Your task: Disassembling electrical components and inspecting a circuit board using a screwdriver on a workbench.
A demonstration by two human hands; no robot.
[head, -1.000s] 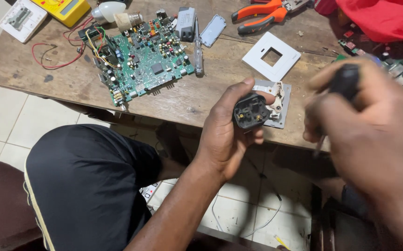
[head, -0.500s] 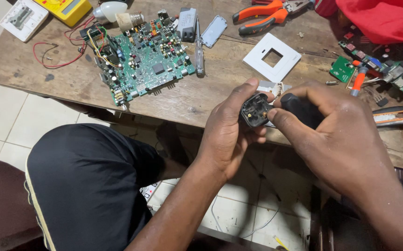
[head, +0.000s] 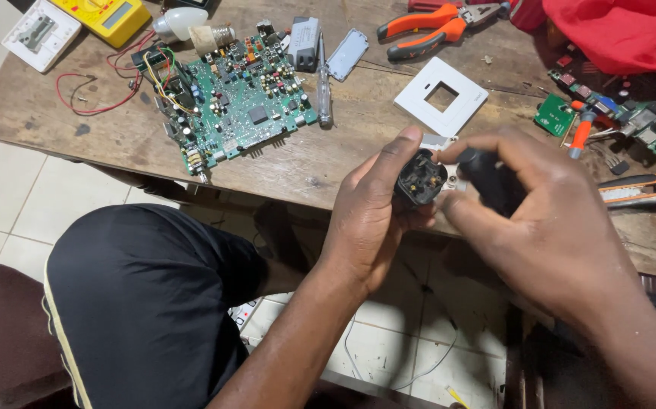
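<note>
The left hand holds a small black plug body just past the near edge of the wooden workbench, above the person's lap. The thumb presses along the top of the part and the other fingers curl beneath it, so the grip is closed firmly around it. The plug body is dark, roughly rounded with squared shoulders, and its open face is turned toward the camera: inside show a few small metal contacts and light-coloured spots set in black plastic recesses. The right hand closes around a second black piece, smooth and rounded, held just beside the plug body; whether the two pieces touch cannot be told. Most of that piece is hidden by the fingers.

On the workbench behind the hands lies a white square faceplate with a square hole in its middle. Further left sits a large green circuit board crowded with components, with a screwdriver next to it. Orange-handled pliers lie near the far edge, and an orange utility knife rests at the right.
</note>
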